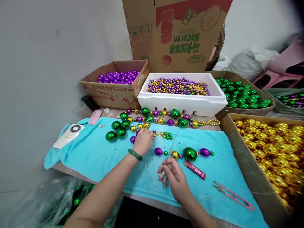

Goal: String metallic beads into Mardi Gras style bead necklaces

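Observation:
My left hand (143, 141), with a green bangle (135, 154) on the wrist, reaches down at a small cluster of purple and gold beads (155, 133). Its fingertips are pinched together; what lies between them is hidden. In my right hand (173, 175) a long thin needle (173, 144) points up and away, and some of the fingers are wrapped in pale tape. Just beyond that hand lies a strung row with a big green bead (190, 154), purple beads (204, 152) and a gold bead (174, 154). Loose green balls (116, 125) sit left of my left hand.
Finished-looking bead strands (182, 123) lie behind on the blue towel (95, 158). A white foam box (182, 104) of small beads stands at the back, between cartons of purple balls (118, 77) and green balls (237, 91). Pink thread snips (234, 194) rest at right, beside a gold-ball carton (256, 177).

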`<state>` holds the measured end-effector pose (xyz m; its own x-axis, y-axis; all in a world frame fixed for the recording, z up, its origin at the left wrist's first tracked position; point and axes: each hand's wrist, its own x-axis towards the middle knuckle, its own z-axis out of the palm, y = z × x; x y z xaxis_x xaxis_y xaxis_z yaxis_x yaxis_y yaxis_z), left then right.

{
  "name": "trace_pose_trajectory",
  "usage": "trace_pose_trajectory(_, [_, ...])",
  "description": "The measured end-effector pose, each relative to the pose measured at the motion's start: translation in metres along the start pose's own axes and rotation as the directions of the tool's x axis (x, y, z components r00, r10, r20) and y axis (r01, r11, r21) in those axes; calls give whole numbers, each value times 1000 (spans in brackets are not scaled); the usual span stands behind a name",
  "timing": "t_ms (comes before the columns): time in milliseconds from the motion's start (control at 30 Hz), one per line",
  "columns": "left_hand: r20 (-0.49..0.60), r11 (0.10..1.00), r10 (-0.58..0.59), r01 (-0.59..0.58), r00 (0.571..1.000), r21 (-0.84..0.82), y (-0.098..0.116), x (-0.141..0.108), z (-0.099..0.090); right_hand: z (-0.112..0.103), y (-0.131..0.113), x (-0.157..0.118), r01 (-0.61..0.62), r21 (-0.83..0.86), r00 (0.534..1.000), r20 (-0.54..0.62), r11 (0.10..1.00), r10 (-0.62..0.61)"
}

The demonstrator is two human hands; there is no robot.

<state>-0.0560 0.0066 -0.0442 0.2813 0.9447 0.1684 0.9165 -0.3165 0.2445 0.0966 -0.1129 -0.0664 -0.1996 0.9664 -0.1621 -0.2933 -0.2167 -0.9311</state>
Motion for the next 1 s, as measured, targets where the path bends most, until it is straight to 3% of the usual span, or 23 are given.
trace_pose_trajectory(100, [41, 1000, 27, -28, 999, 12, 8, 11, 20, -8, 0, -2, -26, -45, 999, -33, 999, 25])
trace_pose_trajectory(267, [55, 986, -39, 48, 998, -161, 13, 18, 39, -28, 1, -3, 0, -112, 992, -124, 994, -14])
trace_pose_trajectory(367, [34, 955, -84, 91, 996, -282, 13, 18, 38, -35, 2, -3, 23, -167, 986, -159, 986, -50])
trace_pose_trajectory(467, [15, 859, -184, 168, 983, -483, 12, 12, 25, -37, 3, -4, 34, -216, 978, -194, 976, -78])
trace_pose_trajectory(500, [34, 771, -226, 200, 973, -605, 11, 8, 18, -37, 4, -5, 40, -233, 975, -205, 972, -89])
trace_pose_trajectory(533, [74, 620, -270, 231, 960, -750, 9, 3, 11, -37, 4, -6, 46, -250, 972, -214, 967, -101])
trace_pose_trajectory(600, [207, 154, -318, 266, 925, -952, 5, -7, -4, -36, 3, -8, 54, -280, 968, -220, 959, -119])
trace_pose_trajectory(633, [275, -92, -323, 259, 906, -961, 2, -13, -11, -36, 3, -9, 59, -295, 968, -218, 954, -127])
trace_pose_trajectory(667, [326, -273, -322, 243, 889, -931, 0, -18, -17, -36, 2, -10, 65, -311, 968, -212, 948, -136])
trace_pose_trajectory(700, [354, -367, -326, 228, 876, -902, -3, -23, -22, -35, 2, -10, 71, -327, 969, -203, 942, -144])
trace_pose_trajectory(800, [360, -454, -356, 178, 862, -873, -9, -33, -31, -33, 0, -10, 85, -374, 971, -175, 924, -160])
trace_pose_trajectory(1000, [313, -451, -392, 116, 865, -885, -14, -43, -39, -29, -3, -10, 118, -446, 973, -128, 887, -194])
